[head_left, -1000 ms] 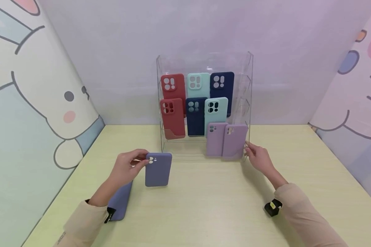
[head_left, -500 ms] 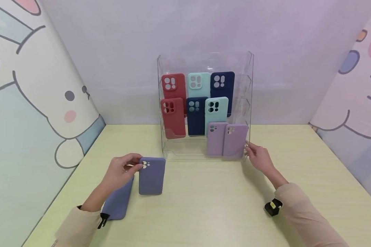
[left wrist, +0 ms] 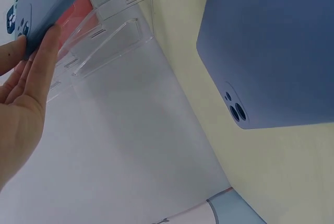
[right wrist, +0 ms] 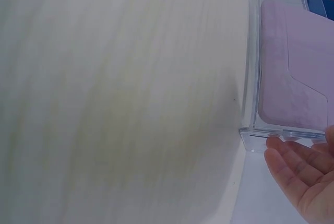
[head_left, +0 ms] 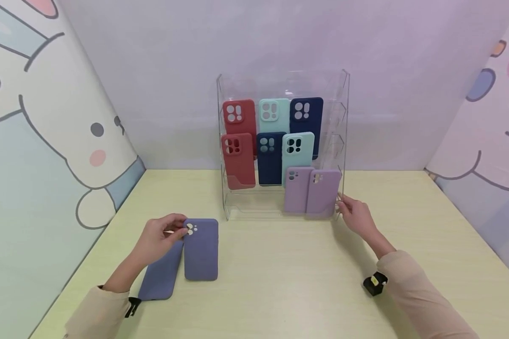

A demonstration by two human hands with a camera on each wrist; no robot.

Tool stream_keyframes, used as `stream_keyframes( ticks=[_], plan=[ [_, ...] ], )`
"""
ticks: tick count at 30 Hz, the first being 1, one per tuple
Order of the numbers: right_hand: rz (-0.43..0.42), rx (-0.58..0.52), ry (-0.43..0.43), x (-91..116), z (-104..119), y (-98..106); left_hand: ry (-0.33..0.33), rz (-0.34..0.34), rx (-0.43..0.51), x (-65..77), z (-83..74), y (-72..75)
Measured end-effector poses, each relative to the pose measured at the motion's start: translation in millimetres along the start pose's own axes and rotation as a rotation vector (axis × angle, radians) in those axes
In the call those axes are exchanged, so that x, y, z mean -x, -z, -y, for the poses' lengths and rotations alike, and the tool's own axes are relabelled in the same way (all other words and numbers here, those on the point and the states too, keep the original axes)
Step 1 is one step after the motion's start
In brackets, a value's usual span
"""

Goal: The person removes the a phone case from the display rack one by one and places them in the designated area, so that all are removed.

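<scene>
My left hand [head_left: 154, 238] pinches a blue-grey phone case [head_left: 201, 252] by its upper left corner, beside the camera cutout. The case stands upright, its back facing me. In the left wrist view, thumb and fingers grip the corner of this phone case [left wrist: 57, 4]. A second blue-grey phone case [head_left: 163, 275] lies on the table under my left forearm. My right hand [head_left: 357, 217] holds the lower right side of a clear acrylic display rack [head_left: 254, 213]. Close to those fingers, two lilac phone cases [head_left: 324, 195] lean in the rack's lowest tier.
Higher tiers hold red phone cases [head_left: 239, 165], mint phone cases [head_left: 298, 150] and navy phone cases [head_left: 306, 122]. The pale wooden table [head_left: 280, 282] runs back to a white wall [head_left: 174, 94]. Cartoon-printed panels [head_left: 63, 122] flank both sides.
My left hand has moved left and toward me with the phone case, away from the rack's front. More of the lying case now shows. The right hand keeps its place on the rack.
</scene>
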State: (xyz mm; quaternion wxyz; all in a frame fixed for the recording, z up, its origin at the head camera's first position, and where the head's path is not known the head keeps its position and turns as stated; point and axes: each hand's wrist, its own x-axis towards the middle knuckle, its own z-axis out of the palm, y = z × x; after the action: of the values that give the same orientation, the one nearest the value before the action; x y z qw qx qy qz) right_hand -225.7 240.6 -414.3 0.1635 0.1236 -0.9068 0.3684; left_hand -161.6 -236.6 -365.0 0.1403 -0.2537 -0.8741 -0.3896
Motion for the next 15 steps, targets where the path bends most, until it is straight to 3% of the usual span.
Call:
stream_keyframes(
  ticks=[9,15],
  plan=[
    [-0.004,-0.001,-0.002,-1.3,0.6,-0.5,0.066,0.043,0.057,4.3,7.0,4.5],
    [0.009,0.005,-0.012,-1.5,0.2,0.0,0.203,0.112,0.072,4.3,18.0,5.7]
  ],
)
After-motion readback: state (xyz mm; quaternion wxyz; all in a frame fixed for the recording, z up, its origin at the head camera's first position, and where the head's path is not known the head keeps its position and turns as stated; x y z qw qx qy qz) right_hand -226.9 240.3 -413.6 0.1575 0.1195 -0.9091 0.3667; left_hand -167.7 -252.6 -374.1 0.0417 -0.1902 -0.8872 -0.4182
